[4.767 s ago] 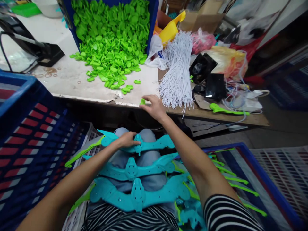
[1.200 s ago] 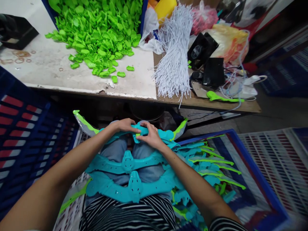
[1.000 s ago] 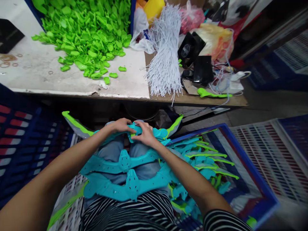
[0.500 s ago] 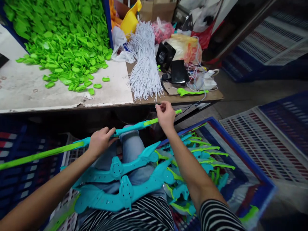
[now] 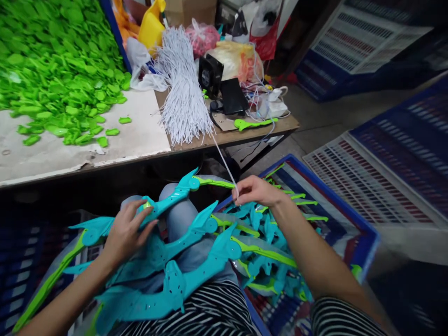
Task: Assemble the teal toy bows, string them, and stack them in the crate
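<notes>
My left hand (image 5: pixel 128 228) is wrapped round the middle of a teal and green plastic toy bow (image 5: pixel 171 201), which lies across my knees with its flat side up. Between thumb and fingertips, my right hand (image 5: pixel 255 190) pinches the end of a white string (image 5: pixel 224 158). That string stretches down from a thick bundle of white strings (image 5: pixel 182 88) at the table's edge. Two more toy bows, a middle one (image 5: pixel 201 232) and a nearer one (image 5: pixel 203 275), rest on my lap. Parts of them are hidden behind my left arm.
On the table (image 5: pixel 140 123) lie a heap of bright green plastic pieces (image 5: pixel 63 60), a small black fan (image 5: pixel 211 74), cables and a long green part (image 5: pixel 254 123). A blue crate (image 5: pixel 367 247) of similar bows stands at my right. More crates (image 5: pixel 371 186) stand beyond it.
My right hand has drawn the string out of the bundle, down toward me. The held bow has turned from edge-on to flat side up. The view has shifted right.
</notes>
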Action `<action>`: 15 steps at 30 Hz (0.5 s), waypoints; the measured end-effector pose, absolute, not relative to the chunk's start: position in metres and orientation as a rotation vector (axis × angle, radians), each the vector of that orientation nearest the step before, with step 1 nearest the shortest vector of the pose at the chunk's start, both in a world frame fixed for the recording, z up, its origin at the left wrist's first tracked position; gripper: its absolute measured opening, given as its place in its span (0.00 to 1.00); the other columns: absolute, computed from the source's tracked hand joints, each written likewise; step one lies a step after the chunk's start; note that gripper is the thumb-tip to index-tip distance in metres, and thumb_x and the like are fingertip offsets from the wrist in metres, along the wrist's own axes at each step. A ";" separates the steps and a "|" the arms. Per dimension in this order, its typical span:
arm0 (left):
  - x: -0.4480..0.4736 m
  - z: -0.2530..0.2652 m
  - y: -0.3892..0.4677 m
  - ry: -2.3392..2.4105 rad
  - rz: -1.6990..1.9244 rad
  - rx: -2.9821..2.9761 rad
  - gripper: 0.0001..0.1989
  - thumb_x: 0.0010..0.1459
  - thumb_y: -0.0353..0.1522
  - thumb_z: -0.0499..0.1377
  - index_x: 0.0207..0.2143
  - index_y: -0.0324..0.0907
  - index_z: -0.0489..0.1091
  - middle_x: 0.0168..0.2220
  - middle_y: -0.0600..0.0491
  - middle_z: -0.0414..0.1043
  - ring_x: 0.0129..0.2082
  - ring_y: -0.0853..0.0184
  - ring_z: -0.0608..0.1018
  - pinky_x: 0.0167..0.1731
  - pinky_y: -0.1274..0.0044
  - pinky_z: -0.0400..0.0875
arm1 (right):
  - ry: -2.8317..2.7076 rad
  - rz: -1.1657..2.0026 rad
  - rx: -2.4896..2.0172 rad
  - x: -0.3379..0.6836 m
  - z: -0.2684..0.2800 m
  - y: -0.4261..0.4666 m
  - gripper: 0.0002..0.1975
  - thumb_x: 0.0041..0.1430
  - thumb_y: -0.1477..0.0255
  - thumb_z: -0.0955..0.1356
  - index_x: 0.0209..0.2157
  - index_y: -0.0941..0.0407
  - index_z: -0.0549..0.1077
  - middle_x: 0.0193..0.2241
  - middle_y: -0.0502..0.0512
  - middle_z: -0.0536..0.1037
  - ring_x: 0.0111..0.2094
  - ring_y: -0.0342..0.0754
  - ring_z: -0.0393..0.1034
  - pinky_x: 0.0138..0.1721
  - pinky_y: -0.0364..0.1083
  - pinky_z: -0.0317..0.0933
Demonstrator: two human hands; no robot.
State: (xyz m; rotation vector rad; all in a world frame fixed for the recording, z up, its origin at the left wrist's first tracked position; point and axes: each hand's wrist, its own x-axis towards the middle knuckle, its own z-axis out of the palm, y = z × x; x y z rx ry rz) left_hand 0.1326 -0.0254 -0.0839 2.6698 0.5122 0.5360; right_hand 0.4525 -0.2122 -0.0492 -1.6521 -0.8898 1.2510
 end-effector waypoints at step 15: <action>0.321 -0.150 -0.091 0.785 -0.341 1.028 0.05 0.52 0.29 0.62 0.32 0.36 0.74 0.32 0.49 0.77 0.33 0.68 0.78 0.40 0.75 0.71 | -0.520 0.482 -1.862 0.460 -0.149 -0.262 0.12 0.43 0.62 0.70 0.24 0.56 0.74 0.37 0.58 0.80 0.39 0.53 0.74 0.40 0.51 0.67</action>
